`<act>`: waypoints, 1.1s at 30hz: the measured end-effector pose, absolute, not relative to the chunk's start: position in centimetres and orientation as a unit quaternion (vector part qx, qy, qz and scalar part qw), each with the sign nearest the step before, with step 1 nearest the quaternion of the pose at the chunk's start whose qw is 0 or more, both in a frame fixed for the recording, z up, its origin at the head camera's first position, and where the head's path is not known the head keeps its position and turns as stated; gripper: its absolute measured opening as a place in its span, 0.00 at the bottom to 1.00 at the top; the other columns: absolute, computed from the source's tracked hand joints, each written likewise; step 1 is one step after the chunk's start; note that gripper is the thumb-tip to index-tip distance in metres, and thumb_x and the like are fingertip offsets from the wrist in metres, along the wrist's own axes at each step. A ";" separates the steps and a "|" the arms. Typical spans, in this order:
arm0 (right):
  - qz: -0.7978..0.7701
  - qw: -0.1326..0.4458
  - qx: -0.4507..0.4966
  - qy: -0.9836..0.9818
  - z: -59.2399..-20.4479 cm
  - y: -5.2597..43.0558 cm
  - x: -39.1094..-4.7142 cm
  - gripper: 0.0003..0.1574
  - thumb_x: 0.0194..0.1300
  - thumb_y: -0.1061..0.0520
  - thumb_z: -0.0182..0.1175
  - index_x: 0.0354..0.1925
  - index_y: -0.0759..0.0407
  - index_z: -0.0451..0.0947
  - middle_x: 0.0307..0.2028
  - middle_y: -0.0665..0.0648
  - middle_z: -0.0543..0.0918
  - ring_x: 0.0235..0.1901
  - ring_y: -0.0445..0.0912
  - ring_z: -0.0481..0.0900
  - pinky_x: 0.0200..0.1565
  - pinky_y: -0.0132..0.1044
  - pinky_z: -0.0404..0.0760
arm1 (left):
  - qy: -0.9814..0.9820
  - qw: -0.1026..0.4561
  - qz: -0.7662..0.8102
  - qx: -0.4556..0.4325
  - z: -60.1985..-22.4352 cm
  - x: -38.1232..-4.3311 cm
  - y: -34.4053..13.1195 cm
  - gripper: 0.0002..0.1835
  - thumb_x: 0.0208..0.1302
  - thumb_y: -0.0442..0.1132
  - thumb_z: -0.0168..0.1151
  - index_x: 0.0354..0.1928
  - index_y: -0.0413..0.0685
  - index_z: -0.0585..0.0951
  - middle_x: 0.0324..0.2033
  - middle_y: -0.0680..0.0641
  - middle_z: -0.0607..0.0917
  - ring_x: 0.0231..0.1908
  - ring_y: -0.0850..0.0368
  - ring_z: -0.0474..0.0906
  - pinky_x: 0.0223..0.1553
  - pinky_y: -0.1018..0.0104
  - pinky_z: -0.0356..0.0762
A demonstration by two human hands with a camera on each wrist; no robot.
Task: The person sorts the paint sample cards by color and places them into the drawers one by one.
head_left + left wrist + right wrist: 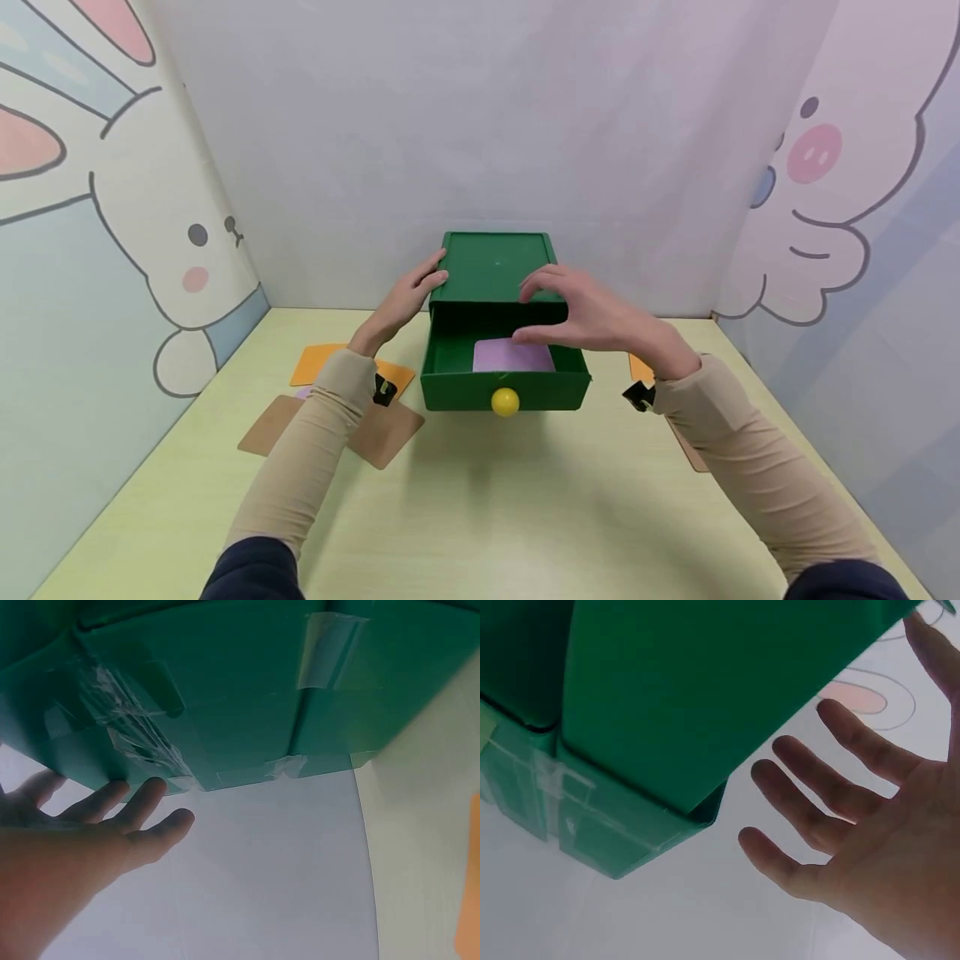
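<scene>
A green box [495, 267] stands at the back of the table with its drawer [457, 393] pulled out toward me. The drawer's front bears a round yellow knob [505, 402]. Inside it lies a purple card [512, 357]. My left hand [399, 303] rests against the box's left side, fingers extended. Over the drawer's right side is my right hand [588, 315], thumb and fingers well apart and nothing between them. Its thumb tip appears close to the card; whether they touch, I cannot tell. The right wrist view shows that hand's spread fingers [802, 806] beside the green plastic.
Left of the box lie orange cards [313, 363] and brown cards [386, 435], partly under my left forearm. An orange card [640, 372] and a brown card [692, 454] show beside my right forearm. Printed walls [495, 125] enclose the table's back and sides.
</scene>
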State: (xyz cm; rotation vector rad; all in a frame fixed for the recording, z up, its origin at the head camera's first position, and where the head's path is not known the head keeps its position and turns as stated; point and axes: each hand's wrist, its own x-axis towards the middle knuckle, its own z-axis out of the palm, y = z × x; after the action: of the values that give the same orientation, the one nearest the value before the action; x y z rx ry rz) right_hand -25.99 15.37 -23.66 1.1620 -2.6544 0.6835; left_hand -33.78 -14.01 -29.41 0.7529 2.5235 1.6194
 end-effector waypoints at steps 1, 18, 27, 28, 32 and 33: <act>0.245 0.085 0.383 -0.886 -23.7 15.6 -26.2 0.26 0.58 0.44 0.69 0.47 0.57 0.77 0.54 0.55 0.78 0.58 0.52 0.72 0.61 0.52 0.70 | 0.816 0.025 0.522 0.246 -29.2 -33.5 -14.0 0.32 0.77 0.49 0.41 0.77 0.54 0.47 0.77 0.47 0.46 0.77 0.48 0.42 0.74 0.44 0.48; 0.352 0.156 0.264 -0.884 -26.5 19.6 -30.4 0.30 0.69 0.46 0.58 0.64 0.56 0.71 0.63 0.62 0.74 0.57 0.55 0.73 0.58 0.57 0.73 | 0.814 0.020 0.524 0.248 -28.9 -32.7 -13.9 0.31 0.77 0.48 0.40 0.77 0.51 0.48 0.77 0.45 0.47 0.77 0.47 0.43 0.74 0.44 0.49; 0.357 0.158 0.268 -0.881 -26.6 19.5 -30.4 0.31 0.69 0.46 0.57 0.66 0.56 0.69 0.64 0.63 0.73 0.58 0.56 0.72 0.59 0.56 0.72 | 0.816 0.019 0.522 0.247 -28.9 -32.8 -13.9 0.32 0.77 0.48 0.41 0.77 0.52 0.48 0.77 0.45 0.47 0.77 0.47 0.43 0.74 0.44 0.48; 0.358 0.159 0.269 -0.880 -26.6 19.5 -30.4 0.32 0.69 0.46 0.57 0.66 0.57 0.69 0.64 0.63 0.73 0.58 0.57 0.72 0.59 0.57 0.72 | 0.815 0.020 0.523 0.248 -28.9 -32.8 -13.9 0.32 0.77 0.48 0.41 0.77 0.52 0.48 0.77 0.46 0.47 0.77 0.47 0.43 0.74 0.44 0.48; 0.358 0.160 0.270 -0.879 -26.5 19.3 -30.3 0.32 0.69 0.46 0.57 0.66 0.57 0.69 0.64 0.62 0.73 0.58 0.57 0.72 0.59 0.57 0.72 | 0.816 0.020 0.523 0.246 -28.9 -33.0 -14.0 0.32 0.77 0.48 0.41 0.77 0.52 0.48 0.77 0.46 0.47 0.77 0.47 0.43 0.74 0.45 0.49; 0.358 0.159 0.269 -0.880 -26.5 19.2 -30.3 0.31 0.69 0.46 0.58 0.66 0.56 0.69 0.64 0.62 0.73 0.58 0.57 0.73 0.59 0.57 0.72 | 0.816 0.021 0.522 0.245 -28.9 -33.0 -14.0 0.32 0.77 0.49 0.41 0.77 0.52 0.48 0.77 0.46 0.47 0.77 0.47 0.43 0.74 0.45 0.49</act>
State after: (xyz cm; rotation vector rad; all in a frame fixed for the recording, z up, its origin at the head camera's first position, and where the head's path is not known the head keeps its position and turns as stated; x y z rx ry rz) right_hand -30.32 19.23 -26.51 0.7682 -2.5150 1.0246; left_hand -32.97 -14.00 -28.91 0.7598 2.5318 1.6199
